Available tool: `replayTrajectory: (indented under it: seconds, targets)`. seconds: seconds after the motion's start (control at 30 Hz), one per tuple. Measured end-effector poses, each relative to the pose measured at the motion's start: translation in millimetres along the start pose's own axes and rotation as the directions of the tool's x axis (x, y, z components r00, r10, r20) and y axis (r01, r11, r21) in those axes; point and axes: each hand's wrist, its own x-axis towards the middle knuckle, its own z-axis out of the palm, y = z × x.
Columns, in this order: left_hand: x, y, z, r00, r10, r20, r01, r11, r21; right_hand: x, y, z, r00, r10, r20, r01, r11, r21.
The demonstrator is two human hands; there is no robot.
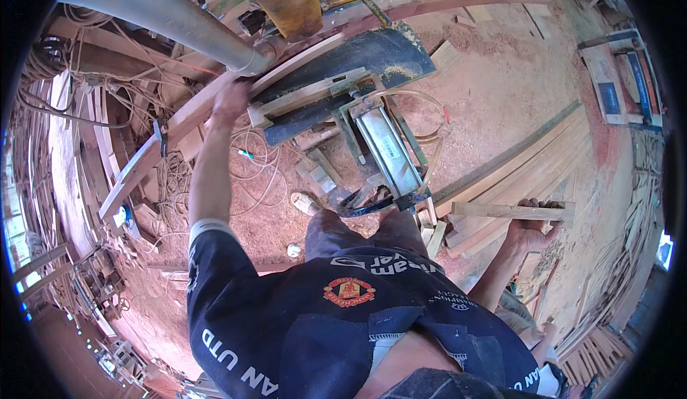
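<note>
My right hand (pixel 533 229) holds a short wooden strip (pixel 494 211) out to the right, with its fingers wrapped around the strip near one end. On the left, my arm reaches forward and my left hand (pixel 230 102) is at the long wooden rail (pixel 192 113) beside the machine. Its fingers are smeared and partly hidden, so their grip cannot be made out. Ahead of me lies the machine's dark table (pixel 397 52), dusted with sawdust. A notched wooden block (pixel 308 95) rests on it, and a pale strip (pixel 300 62) lies farther back. A silver pneumatic cylinder (pixel 386 148) points toward me.
A thick grey pipe (pixel 164 16) slants in from the upper left. Coiled hoses (pixel 254 177) lie on the floor at left. Long planks (pixel 515 170) are stacked to the right, and a framed box (pixel 621 77) stands at far right. Sawdust covers the floor (pixel 501 77).
</note>
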Motion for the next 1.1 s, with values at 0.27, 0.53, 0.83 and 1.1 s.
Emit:
replayTrajectory:
  seconds: [0.27, 0.53, 0.83, 1.1]
  targets:
    - [99.5, 93.0, 5.6, 0.958, 0.237, 0.162, -0.181, 0.937, -0.299, 1.4, 1.7, 14.6, 0.997, -0.073, 0.016, 0.073, 0.997, -0.031]
    - [76.4, 53.4, 31.2, 0.967, 0.115, -0.227, -0.141, 0.985, -0.099, 18.6, -5.0, -0.1, 0.987, -0.153, 0.056, 0.156, 0.985, -0.073]
    - [38.6, 86.2, 5.7, 0.852, -0.438, -0.288, 0.391, 0.897, -0.206, 150.0, 59.4, 88.1, 0.980, -0.193, 0.039, 0.196, 0.935, -0.296]
    - [-45.5, 108.9, -20.2, 0.855, -0.292, -0.429, 0.223, 0.953, -0.204, 193.9, 236.7, 160.5, 0.919, 0.376, 0.116, -0.288, 0.843, -0.454]
